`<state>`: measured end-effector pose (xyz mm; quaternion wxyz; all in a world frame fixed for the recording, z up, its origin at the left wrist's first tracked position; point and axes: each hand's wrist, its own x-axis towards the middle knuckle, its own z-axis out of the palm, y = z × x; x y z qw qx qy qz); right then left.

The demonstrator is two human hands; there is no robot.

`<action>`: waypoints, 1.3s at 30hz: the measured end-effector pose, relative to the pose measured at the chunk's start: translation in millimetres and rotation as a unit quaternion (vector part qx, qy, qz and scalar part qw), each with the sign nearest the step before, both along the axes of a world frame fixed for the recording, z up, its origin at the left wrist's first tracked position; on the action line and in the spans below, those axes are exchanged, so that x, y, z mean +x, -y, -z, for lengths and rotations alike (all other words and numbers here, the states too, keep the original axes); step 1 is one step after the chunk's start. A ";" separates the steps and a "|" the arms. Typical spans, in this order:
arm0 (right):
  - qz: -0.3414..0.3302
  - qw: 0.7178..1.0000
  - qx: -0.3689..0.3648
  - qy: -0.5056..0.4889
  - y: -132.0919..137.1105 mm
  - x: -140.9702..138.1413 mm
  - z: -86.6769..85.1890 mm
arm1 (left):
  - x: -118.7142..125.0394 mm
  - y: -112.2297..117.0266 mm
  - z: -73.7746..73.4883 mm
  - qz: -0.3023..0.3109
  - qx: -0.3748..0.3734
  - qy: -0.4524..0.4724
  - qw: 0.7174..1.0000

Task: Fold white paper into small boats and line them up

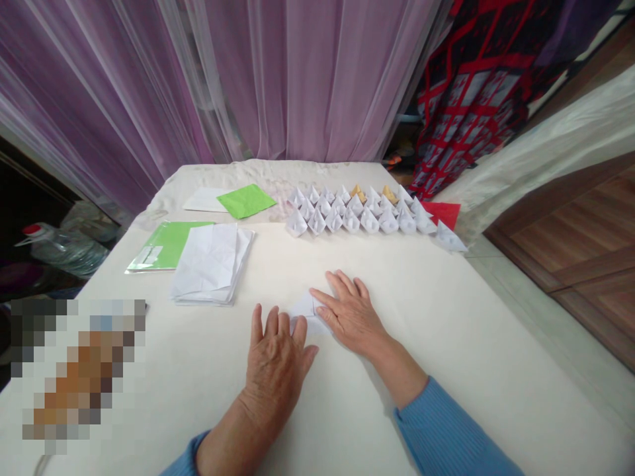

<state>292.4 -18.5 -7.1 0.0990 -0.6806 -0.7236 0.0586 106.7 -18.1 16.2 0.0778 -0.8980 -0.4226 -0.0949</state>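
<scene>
A small folded sheet of white paper (304,305) lies flat on the white-covered table (397,291), its upper part coming to a point. My left hand (275,360) rests on its lower left side, fingers spread and pointing away from me. Across its right edge lies my right hand (350,314), palm down with the fingers stretched out. Both hands press on the paper and hide parts of it, and neither one grips it.
Rows of folded paper boats (370,219), mostly white, stand at the back right beside a red sheet (444,215). On the left are a stack of white paper (208,261), a green pack (173,243) and a green sheet (247,201). A water bottle (67,248) stands beyond the left edge.
</scene>
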 end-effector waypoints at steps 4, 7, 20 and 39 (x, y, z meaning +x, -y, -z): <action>-0.001 1.000 -0.001 0.002 0.2 0.1 0.3 | 0.2 -0.6 -1.7 0.003 -0.001 -0.002 1.000; -0.007 1.000 0.005 -0.001 1.1 1.0 -0.5 | -1.5 -1.9 -6.1 0.005 -0.014 0.004 1.000; 0.029 0.995 0.068 -0.063 -0.5 8.6 8.7 | 0.6 -15.0 11.8 0.151 -0.018 0.092 0.984; -0.006 0.999 0.036 0.001 -1.3 1.8 3.7 | 1.8 -14.9 27.7 0.152 -0.039 0.047 0.987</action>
